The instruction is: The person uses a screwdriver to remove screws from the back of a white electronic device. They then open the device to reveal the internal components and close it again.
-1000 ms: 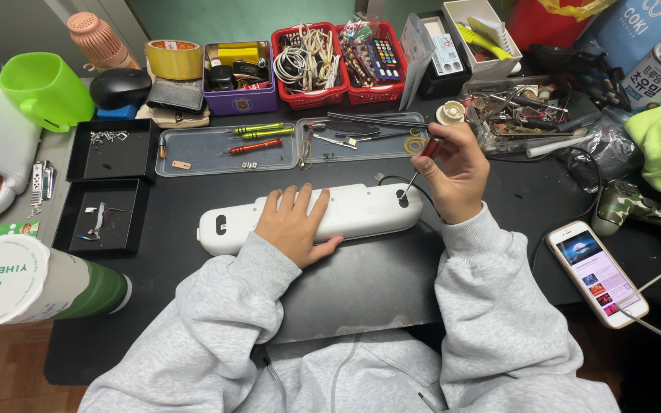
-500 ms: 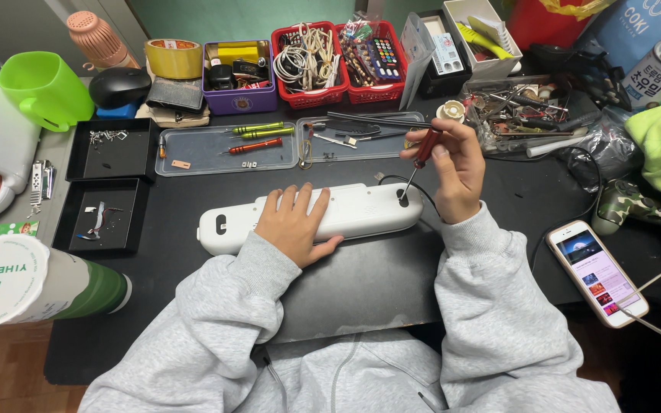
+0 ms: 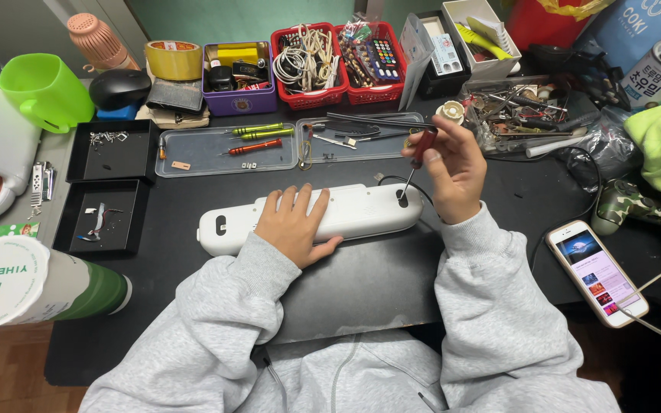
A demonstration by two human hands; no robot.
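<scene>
The long white device (image 3: 311,216) lies on the black mat (image 3: 361,283), just below the clear trays (image 3: 223,151). The left hand (image 3: 294,226) presses flat on its middle, fingers spread. At its right end, the right hand (image 3: 449,172) grips a red-handled screwdriver (image 3: 416,159), tip in a hole.

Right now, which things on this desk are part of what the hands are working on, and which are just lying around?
In use:
left hand pressing the white power strip
right hand holding the red-handled screwdriver

Lying about:
phone
green mug
tape roll
game controller
computer mouse
</scene>
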